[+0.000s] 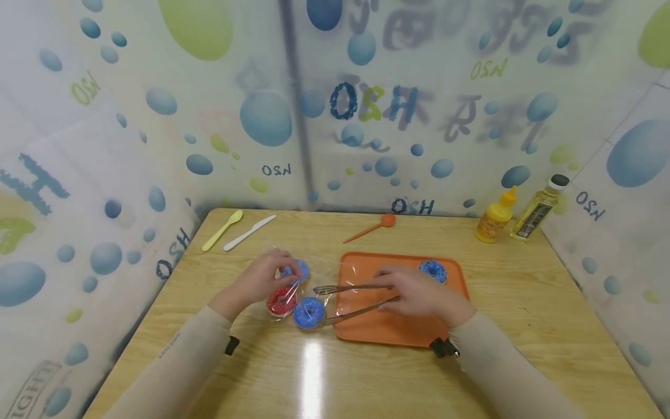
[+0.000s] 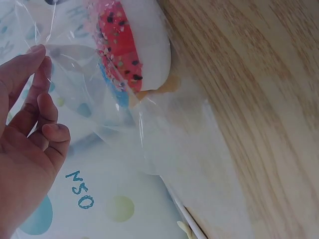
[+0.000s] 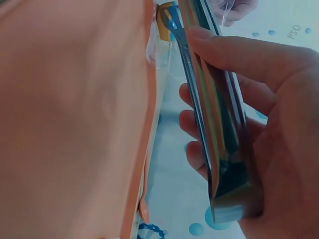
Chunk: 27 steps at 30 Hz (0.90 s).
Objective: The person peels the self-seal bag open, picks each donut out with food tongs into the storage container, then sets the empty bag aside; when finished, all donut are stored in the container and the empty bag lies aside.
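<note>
My left hand [image 1: 256, 278] pinches the edge of a clear plastic bag [image 2: 144, 127] between thumb and fingertips. A red sprinkled toy donut [image 1: 281, 302] and a blue donut [image 1: 300, 270], partly behind my fingers, lie by the bag's film. Another blue donut [image 1: 309, 313] sits nearer me. My right hand [image 1: 421, 295] grips metal tongs [image 1: 358, 313] over an orange tray [image 1: 408, 334]. The arms of the tongs are spread, their tips pointing left around the nearer blue donut. On the tray's far right lies a darker blue sprinkled donut [image 1: 433, 270], partly hidden by my right hand.
A yellow spoon [image 1: 222, 231] and a white knife [image 1: 249, 233] lie at the back left. Behind the tray is an orange spoon [image 1: 386, 220]. A yellow squeeze bottle [image 1: 494, 218] and an oil bottle [image 1: 538, 210] stand at the back right, before the patterned curtain.
</note>
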Each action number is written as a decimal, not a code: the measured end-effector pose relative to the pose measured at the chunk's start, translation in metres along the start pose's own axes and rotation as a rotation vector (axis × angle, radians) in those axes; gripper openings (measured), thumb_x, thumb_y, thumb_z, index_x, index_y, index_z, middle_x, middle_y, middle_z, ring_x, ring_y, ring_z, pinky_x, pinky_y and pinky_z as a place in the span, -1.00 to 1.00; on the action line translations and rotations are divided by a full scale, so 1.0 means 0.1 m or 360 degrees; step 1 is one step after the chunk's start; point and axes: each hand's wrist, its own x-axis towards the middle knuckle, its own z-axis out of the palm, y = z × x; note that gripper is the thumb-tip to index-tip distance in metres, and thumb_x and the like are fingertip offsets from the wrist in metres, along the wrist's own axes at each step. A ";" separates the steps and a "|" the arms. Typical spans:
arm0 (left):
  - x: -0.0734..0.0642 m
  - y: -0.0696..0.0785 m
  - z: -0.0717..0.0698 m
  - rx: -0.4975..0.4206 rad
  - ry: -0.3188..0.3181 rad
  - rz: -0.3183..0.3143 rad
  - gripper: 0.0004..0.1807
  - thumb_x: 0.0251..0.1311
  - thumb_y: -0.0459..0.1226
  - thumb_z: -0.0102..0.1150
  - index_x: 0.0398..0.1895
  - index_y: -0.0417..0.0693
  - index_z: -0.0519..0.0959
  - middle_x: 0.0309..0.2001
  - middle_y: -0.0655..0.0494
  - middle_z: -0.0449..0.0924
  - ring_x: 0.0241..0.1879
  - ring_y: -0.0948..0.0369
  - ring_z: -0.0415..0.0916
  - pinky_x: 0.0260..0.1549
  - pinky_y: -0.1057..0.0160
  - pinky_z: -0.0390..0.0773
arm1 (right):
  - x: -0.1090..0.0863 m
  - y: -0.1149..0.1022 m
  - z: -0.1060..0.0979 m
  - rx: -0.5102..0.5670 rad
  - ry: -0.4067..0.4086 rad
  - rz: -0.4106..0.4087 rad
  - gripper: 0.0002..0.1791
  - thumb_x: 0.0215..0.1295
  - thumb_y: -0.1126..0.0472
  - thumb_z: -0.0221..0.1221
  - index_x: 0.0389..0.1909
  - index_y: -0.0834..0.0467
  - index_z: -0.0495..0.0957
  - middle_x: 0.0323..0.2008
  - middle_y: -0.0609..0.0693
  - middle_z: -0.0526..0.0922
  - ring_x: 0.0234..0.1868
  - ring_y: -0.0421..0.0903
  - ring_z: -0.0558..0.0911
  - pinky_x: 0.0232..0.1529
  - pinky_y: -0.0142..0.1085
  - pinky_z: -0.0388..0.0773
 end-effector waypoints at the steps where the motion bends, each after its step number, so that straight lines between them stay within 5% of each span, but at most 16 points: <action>1: 0.00 0.00 0.01 0.0000 -0.0001 0.0007 -0.97 0.28 -0.24 0.42 -0.31 0.03 0.74 -0.28 0.30 0.65 -0.23 0.19 0.50 -0.23 0.21 0.50 | 0.01 0.00 0.00 0.0006 -0.0010 -0.0001 -0.47 0.31 0.06 0.42 0.30 -0.06 0.62 0.06 -0.08 0.59 -0.12 -0.05 0.62 -0.14 -0.26 0.60; 13: 0.00 -0.05 0.01 -0.0047 0.0027 0.0028 -0.91 0.26 -0.30 0.43 -0.31 0.13 0.74 -0.32 0.33 0.63 -0.28 0.19 0.48 -0.23 0.19 0.52 | 0.07 0.00 0.08 0.0010 -0.0058 -0.0101 -0.44 0.35 0.11 0.37 0.36 -0.20 0.55 -0.12 -0.04 0.60 -0.26 -0.06 0.49 -0.25 -0.33 0.42; 27: -0.04 -0.08 -0.02 -0.0021 0.0029 -0.0078 -0.95 0.28 -0.27 0.41 -0.33 0.10 0.74 -0.28 0.29 0.68 -0.24 0.15 0.49 -0.21 0.14 0.53 | -0.18 0.07 0.15 0.0020 0.0192 0.0019 -0.48 0.35 0.03 0.39 0.31 -0.10 0.60 -0.03 -0.06 0.61 -0.27 -0.24 0.54 -0.29 -0.37 0.53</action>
